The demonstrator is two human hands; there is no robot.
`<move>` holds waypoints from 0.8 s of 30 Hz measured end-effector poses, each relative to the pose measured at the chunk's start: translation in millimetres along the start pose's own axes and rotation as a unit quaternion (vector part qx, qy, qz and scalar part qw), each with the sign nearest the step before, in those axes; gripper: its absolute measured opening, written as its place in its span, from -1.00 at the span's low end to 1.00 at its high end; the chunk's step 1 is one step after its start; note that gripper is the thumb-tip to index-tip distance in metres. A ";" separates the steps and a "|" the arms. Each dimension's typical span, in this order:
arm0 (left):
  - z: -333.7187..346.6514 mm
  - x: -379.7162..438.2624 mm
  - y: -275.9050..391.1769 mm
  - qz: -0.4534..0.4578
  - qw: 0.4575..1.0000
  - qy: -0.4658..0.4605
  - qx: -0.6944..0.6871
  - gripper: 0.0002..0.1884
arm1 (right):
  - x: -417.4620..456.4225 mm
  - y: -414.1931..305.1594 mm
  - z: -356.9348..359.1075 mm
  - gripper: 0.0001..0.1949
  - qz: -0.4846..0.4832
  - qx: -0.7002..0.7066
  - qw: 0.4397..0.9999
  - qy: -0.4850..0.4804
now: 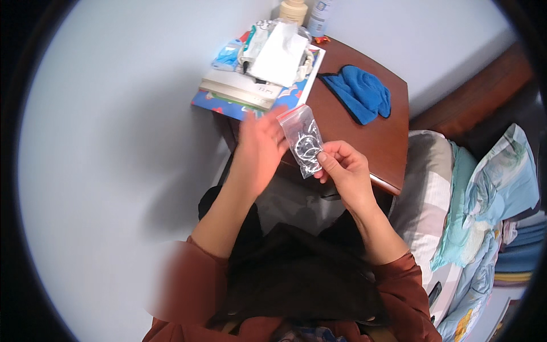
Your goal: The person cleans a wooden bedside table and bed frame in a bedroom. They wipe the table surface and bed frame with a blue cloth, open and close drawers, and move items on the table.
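Observation:
Between the thumb and fingers of my right hand (344,171) is the lower right edge of a small clear zip-lock bag (301,128) with a red seal strip at its top. Silvery ring-shaped pieces (308,147), perhaps hoop earrings, show through the plastic. My left hand (263,145) is beside the bag on its left, blurred, with the fingers apart and nothing seen in it. Its fingertips are close to the sealed top; whether they touch it I cannot tell. Both hands are above the front edge of a dark red wooden nightstand (354,151).
On the nightstand lie a blue cloth (363,96) with black edging and stacked books (239,89). Tissues (280,55) and a blue packet (227,55) sit on the books. Behind them stand a cream bottle (293,12) and a spray can (319,19). A bed (421,171) with pillows is at right.

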State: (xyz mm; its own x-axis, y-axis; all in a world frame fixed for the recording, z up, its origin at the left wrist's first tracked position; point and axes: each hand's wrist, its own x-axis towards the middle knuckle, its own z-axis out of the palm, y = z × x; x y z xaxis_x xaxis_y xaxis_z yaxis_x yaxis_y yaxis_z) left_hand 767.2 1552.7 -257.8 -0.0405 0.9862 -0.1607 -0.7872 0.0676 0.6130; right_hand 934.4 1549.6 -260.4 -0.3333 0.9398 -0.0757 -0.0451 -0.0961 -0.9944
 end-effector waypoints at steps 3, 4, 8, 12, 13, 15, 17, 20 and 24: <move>-33.7 -19.8 -32.7 0.027 0.958 -0.093 0.269 -0.72 | -0.2 3.2 -11.7 -0.82 -0.101 -0.167 0.980 0.025; -36.1 -21.2 -34.2 0.032 0.966 -0.083 0.245 -0.82 | 8.7 0.3 -18.2 -0.77 -0.200 -0.288 0.936 0.032; -34.3 -22.7 -22.4 0.065 0.967 -0.033 0.245 -0.85 | 96.2 -37.1 -71.6 -0.46 -0.338 -0.583 0.730 0.112; -17.8 -16.8 -27.8 0.077 0.936 -0.049 0.340 -0.85 | 175.7 -20.8 -141.0 -0.33 0.020 -0.660 0.741 0.125; -23.5 -17.5 -25.2 0.094 0.930 -0.047 0.353 -0.85 | 156.1 -15.0 -107.5 -0.36 -0.030 -0.724 0.676 0.132; -28.4 -14.5 -22.3 0.128 0.917 -0.048 0.374 -0.81 | 130.8 0.3 -85.9 -0.40 -0.124 -0.716 0.686 0.016; -17.2 -5.5 -20.1 0.159 0.905 -0.037 0.393 -0.73 | 82.9 7.7 -70.8 -0.45 -0.235 -0.672 0.701 -0.048; -2.2 22.1 -21.3 0.197 0.891 -0.078 0.401 -0.62 | 62.6 -1.4 -63.1 -0.52 -0.246 -0.640 0.721 -0.099; 36.9 71.3 -33.6 0.198 0.854 -0.123 0.464 -0.58 | 143.4 2.3 -109.9 -0.54 -0.226 -0.701 0.677 0.000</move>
State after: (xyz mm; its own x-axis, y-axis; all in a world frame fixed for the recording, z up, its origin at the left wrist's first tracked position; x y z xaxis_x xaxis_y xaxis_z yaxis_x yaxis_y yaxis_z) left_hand 813.4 1626.3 -261.3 0.0292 0.9537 0.2993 0.0907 -0.3007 0.9494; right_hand 990.0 1720.2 -281.7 -0.5838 0.7695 0.2589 0.7950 0.6066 -0.0101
